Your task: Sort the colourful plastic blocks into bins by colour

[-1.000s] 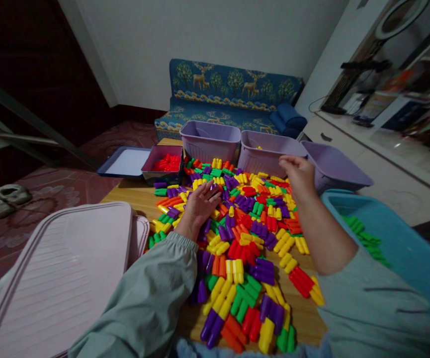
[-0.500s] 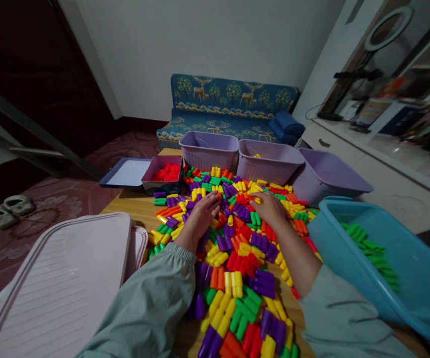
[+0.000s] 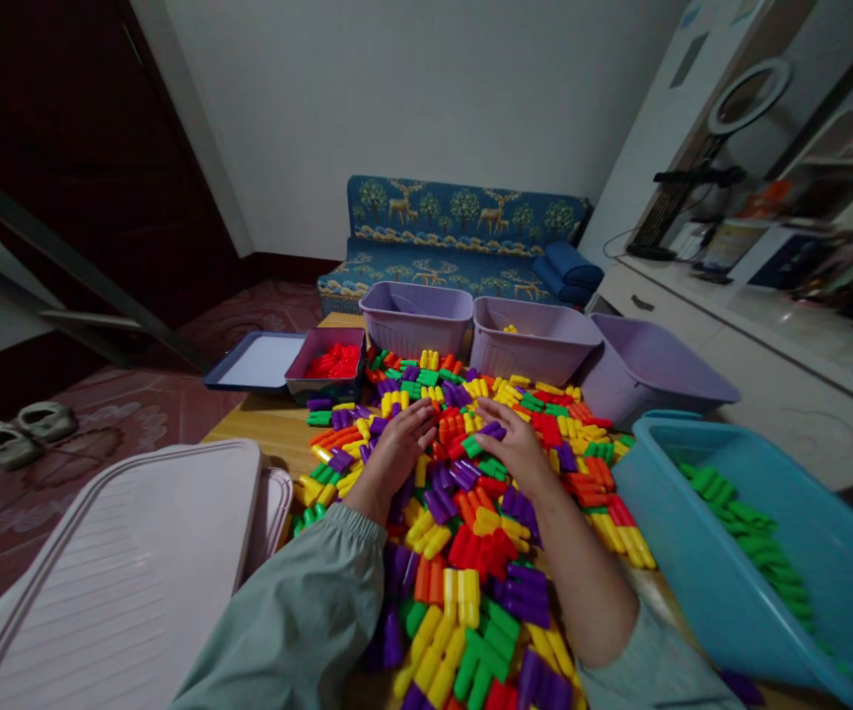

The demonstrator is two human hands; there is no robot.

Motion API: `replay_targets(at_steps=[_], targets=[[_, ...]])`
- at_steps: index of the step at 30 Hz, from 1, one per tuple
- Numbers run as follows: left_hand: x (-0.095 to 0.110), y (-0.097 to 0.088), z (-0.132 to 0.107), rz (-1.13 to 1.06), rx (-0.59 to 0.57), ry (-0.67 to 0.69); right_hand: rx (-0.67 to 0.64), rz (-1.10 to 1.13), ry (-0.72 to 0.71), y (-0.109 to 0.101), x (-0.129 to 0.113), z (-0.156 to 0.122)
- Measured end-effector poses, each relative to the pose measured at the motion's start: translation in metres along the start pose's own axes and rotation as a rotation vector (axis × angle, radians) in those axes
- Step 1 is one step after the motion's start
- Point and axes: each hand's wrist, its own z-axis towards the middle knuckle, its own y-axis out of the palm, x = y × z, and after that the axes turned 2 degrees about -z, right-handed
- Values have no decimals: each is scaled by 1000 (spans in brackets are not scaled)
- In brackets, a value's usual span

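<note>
Your left hand (image 3: 400, 444) is over the pile at about 11 o'clock from its middle, loosely open, fingers extended. Your right hand (image 3: 519, 449) is at 1 o'clock, fingers bent, with a green piece (image 3: 472, 446) and a purple piece (image 3: 494, 431) at the fingertips; can't tell if they're gripped. Mixed coloured pieces (image 3: 441, 503) cover most of the wooden table (image 3: 278, 424) between your forearms. From the pile's middle: box (image 3: 322, 389) with red pieces (image 3: 334, 361) at 10 o'clock; purple bins (image 3: 415, 340) at 11, 1 and 2, the 1 o'clock one holding some yellow pieces (image 3: 511, 329); teal bin (image 3: 667, 523) with green pieces (image 3: 758, 542) at 3; pale lids (image 3: 137, 572) at 8.
</note>
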Motion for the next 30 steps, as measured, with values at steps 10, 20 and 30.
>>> replay_targets(at_steps=[10, 20, 30], targets=[[-19, -1, 1, 676, -167, 366, -122, -636, -66, -8, -19, -11], [-9, 3, -5, 814, -123, 508, 11, -473, -142, 7, -27, -13], [-4, 6, -8, 549, -33, 295, 8, -467, -191, 14, -39, -17]])
